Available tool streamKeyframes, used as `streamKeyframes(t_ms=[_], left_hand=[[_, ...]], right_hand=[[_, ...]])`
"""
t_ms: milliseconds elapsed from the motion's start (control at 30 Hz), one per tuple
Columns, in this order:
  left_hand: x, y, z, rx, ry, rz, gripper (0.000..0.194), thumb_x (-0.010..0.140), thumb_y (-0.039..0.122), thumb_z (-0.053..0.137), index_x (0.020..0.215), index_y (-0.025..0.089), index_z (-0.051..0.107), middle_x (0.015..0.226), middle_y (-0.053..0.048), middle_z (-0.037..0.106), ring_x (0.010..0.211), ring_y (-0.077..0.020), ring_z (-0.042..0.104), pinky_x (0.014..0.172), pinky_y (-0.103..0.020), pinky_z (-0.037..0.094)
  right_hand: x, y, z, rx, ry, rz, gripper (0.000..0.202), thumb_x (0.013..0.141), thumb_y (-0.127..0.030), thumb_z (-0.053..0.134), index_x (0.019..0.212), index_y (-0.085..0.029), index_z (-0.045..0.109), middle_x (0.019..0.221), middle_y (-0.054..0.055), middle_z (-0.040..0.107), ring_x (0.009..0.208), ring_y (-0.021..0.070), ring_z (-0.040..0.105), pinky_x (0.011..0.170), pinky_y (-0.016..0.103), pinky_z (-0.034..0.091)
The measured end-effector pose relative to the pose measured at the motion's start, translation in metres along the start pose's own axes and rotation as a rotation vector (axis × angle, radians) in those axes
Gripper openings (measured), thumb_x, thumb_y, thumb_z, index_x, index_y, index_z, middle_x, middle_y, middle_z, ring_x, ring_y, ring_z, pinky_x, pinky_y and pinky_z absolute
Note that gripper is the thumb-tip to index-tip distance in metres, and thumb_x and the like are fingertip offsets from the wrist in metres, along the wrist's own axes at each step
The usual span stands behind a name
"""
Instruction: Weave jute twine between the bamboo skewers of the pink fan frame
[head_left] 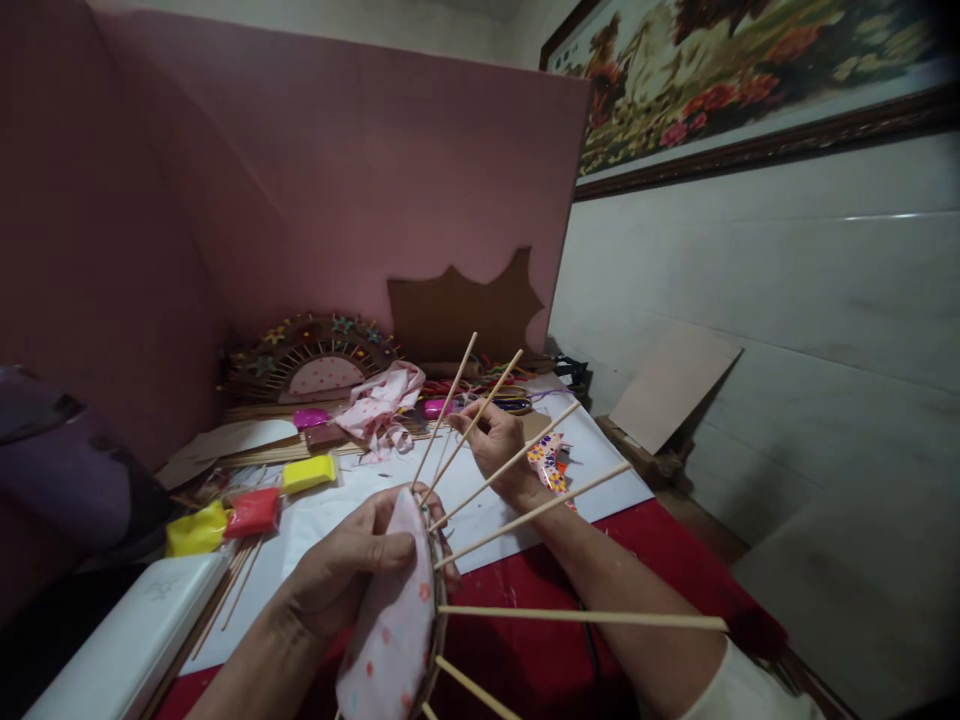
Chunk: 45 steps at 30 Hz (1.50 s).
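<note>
My left hand grips a half-round piece covered in pink dotted fabric, thumb on the fabric face and fingers behind it. Several thin wooden sticks fan out from its curved edge, up and to the right. Beyond these sticks my right hand is closed in a pinch near the upper ones. A fine pale line runs down from its fingertips towards the piece, too thin to name. Close to my right wrist, a flower-patterned tool that looks like a glue gun lies on white paper.
A finished-looking fan shape with sticks and small stars stands at the back left. Crumpled pink fabric, yellow and red packets, and a white box lie on the left. Brown cardboard leans behind.
</note>
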<state>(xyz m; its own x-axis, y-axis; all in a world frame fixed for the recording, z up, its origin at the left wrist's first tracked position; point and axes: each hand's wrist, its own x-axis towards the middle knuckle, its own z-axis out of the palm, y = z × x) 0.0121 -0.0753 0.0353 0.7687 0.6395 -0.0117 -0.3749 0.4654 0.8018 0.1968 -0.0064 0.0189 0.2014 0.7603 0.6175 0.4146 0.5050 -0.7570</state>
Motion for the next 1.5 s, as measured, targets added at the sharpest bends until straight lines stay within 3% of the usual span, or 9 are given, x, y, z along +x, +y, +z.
streamKeyframes(t_ms=[133,300,367,467,633,767,1067,1267,1500], left_hand=[[0.002,0.005,0.006,0.028,0.126,-0.003,0.026,0.060,0.015,0.073,0.081,0.014,0.059,0.067,-0.005,0.067,0.058,-0.0154,0.063,0.055,-0.023,0.050],[0.004,0.011,0.008,0.123,0.260,-0.051,0.024,0.060,0.015,0.072,0.080,0.015,0.059,0.073,-0.007,0.067,0.058,-0.0137,0.060,0.054,-0.022,0.047],[0.005,0.011,0.006,0.166,0.283,-0.082,0.023,0.060,0.016,0.072,0.078,0.014,0.059,0.072,-0.007,0.067,0.057,-0.0135,0.060,0.053,-0.021,0.046],[0.008,0.009,0.002,0.203,0.298,-0.117,0.023,0.058,0.017,0.073,0.076,0.013,0.060,0.072,-0.008,0.067,0.058,-0.0138,0.060,0.054,-0.021,0.045],[0.008,0.011,0.001,0.215,0.349,-0.126,0.023,0.059,0.017,0.074,0.077,0.014,0.060,0.072,-0.007,0.067,0.056,-0.0133,0.060,0.054,-0.022,0.047],[0.004,0.018,0.002,0.176,0.348,-0.039,0.026,0.059,0.017,0.074,0.080,0.015,0.060,0.078,-0.008,0.068,0.055,-0.0135,0.060,0.052,-0.023,0.048],[0.004,0.017,0.002,0.211,0.356,-0.055,0.025,0.058,0.019,0.074,0.079,0.014,0.060,0.077,-0.008,0.068,0.058,-0.0142,0.060,0.053,-0.023,0.046],[0.007,0.013,0.001,0.237,0.336,-0.087,0.024,0.058,0.019,0.074,0.076,0.015,0.059,0.070,-0.005,0.065,0.055,-0.0122,0.058,0.053,-0.022,0.044],[0.004,0.007,0.000,0.281,0.250,-0.115,0.021,0.061,0.015,0.070,0.079,0.015,0.058,0.070,-0.004,0.064,0.057,-0.0121,0.056,0.055,-0.022,0.043]], right_hand=[[0.011,-0.002,-0.008,0.229,-0.042,0.130,0.038,0.067,-0.051,0.066,0.055,-0.018,0.049,0.050,-0.005,0.038,0.047,0.0077,0.031,0.045,0.023,0.024],[0.029,-0.007,-0.032,0.724,-0.317,0.495,0.047,0.063,-0.052,0.069,0.055,-0.020,0.036,0.045,-0.010,0.026,0.038,0.0042,0.014,0.038,0.021,0.008],[0.035,-0.008,-0.044,0.856,-0.381,0.547,0.048,0.064,-0.051,0.070,0.056,-0.020,0.034,0.046,-0.010,0.025,0.038,0.0039,0.012,0.037,0.021,0.007],[0.039,-0.009,-0.060,0.909,-0.353,0.491,0.048,0.065,-0.050,0.070,0.055,-0.020,0.033,0.048,-0.010,0.022,0.039,0.0038,0.012,0.037,0.020,0.007],[0.038,-0.006,-0.071,0.878,-0.151,0.222,0.049,0.066,-0.042,0.073,0.052,-0.018,0.032,0.049,-0.009,0.019,0.042,0.0047,0.014,0.039,0.021,0.011],[0.038,0.002,-0.065,0.834,-0.090,0.229,0.046,0.067,-0.041,0.073,0.052,-0.019,0.036,0.047,-0.009,0.020,0.041,0.0050,0.014,0.040,0.022,0.011],[0.032,-0.012,-0.067,0.978,-0.202,0.224,0.046,0.069,-0.042,0.070,0.051,-0.019,0.035,0.047,-0.008,0.024,0.041,0.0059,0.018,0.040,0.023,0.016],[0.035,-0.024,-0.075,0.912,-0.297,0.128,0.033,0.069,-0.038,0.071,0.057,-0.019,0.047,0.050,-0.007,0.034,0.043,0.0058,0.024,0.041,0.022,0.017],[0.052,-0.029,-0.066,0.713,-0.117,0.056,0.018,0.068,-0.030,0.072,0.065,-0.019,0.059,0.054,-0.006,0.043,0.046,0.0054,0.029,0.041,0.022,0.017]])
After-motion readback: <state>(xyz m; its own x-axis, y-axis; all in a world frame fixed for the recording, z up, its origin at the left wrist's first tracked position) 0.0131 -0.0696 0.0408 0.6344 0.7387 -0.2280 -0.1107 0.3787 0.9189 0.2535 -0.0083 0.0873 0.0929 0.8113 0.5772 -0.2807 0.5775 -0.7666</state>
